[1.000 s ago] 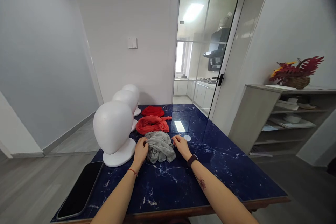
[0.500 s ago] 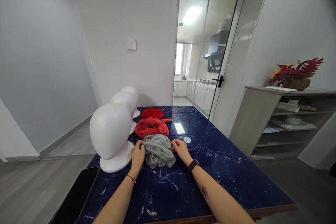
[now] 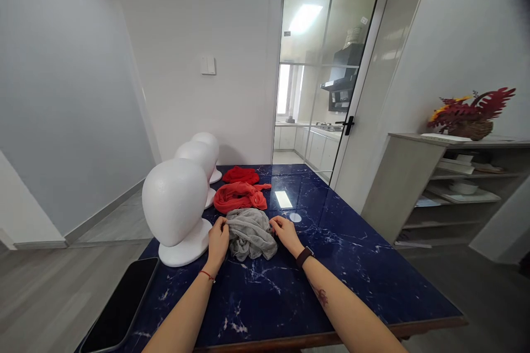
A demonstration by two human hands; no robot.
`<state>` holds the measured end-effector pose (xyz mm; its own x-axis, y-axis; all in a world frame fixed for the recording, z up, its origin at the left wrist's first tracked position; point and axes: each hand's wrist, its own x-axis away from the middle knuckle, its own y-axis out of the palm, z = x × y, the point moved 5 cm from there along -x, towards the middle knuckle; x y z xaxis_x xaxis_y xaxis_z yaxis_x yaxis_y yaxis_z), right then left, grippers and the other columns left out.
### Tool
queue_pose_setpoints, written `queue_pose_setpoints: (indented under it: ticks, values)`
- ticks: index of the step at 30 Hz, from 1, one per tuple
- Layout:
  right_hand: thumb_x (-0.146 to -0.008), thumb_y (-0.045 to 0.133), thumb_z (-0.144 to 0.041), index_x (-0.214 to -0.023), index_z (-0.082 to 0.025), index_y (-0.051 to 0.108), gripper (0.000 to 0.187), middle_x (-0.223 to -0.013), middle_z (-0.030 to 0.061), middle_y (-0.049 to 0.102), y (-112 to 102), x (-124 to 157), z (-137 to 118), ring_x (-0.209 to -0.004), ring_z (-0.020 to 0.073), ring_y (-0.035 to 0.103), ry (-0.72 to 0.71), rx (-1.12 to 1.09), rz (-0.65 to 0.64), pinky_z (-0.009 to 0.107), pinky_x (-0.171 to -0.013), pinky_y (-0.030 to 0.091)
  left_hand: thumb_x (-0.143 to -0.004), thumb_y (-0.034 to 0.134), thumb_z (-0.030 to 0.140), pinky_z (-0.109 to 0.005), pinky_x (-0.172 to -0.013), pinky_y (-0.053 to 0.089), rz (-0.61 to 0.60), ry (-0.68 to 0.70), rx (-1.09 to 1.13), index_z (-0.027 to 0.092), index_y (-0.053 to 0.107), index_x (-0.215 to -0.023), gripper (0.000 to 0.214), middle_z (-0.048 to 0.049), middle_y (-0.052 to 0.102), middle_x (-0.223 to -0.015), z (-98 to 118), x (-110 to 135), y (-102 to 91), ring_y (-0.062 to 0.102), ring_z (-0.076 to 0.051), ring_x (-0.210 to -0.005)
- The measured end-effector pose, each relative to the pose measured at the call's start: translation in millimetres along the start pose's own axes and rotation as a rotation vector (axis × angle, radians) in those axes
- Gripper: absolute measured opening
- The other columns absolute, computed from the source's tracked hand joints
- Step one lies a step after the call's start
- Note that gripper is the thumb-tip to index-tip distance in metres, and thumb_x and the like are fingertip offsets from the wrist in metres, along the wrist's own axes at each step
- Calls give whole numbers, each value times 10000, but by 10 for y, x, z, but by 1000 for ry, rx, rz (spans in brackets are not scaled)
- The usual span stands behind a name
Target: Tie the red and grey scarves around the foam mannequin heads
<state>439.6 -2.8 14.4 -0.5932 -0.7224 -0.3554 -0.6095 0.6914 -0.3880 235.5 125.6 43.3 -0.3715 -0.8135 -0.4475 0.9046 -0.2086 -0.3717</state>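
Observation:
A crumpled grey scarf (image 3: pixel 252 234) lies bunched on the dark blue marbled table (image 3: pixel 265 303). At its left edge, my left hand (image 3: pixel 218 236) is closed, fingertips pinching the cloth. My right hand (image 3: pixel 285 233) pinches the opposite edge, thumb and fingers together. Just beyond lies a bright red scarf (image 3: pixel 238 198), loosely coiled with one end pointing right. Behind that is a darker red piece of cloth (image 3: pixel 240 175). To the left, white foam mannequin heads stand in a row; the nearest head (image 3: pixel 174 201) is beside my left hand.
A black phone (image 3: pixel 120 303) rests at the table's left front edge. The middle foam head (image 3: pixel 196 155) and far foam head (image 3: pixel 207 142) stand behind the nearest one. At the right, a shelf unit (image 3: pixel 414 176) carries a flower basket (image 3: pixel 472 128). A glass door (image 3: pixel 318 88) is behind the table.
The camera view has shifted slightly, so the room and table sit a little higher in the picture. Both hands stay at the grey scarf's edges, with almost no movement.

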Motion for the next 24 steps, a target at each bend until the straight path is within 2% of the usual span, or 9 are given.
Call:
queue_pose_setpoints:
  ticks: [24]
  values:
    - [-804, 470, -383, -698, -181, 649, 290, -559, -2, 595, 6, 14, -17, -515, 139, 525, -5, 4, -8, 238, -517, 378, -723, 373, 201, -255, -617, 356, 13, -5, 12, 228, 467, -677, 108, 23, 502, -643, 28, 8, -19, 477, -159, -639]
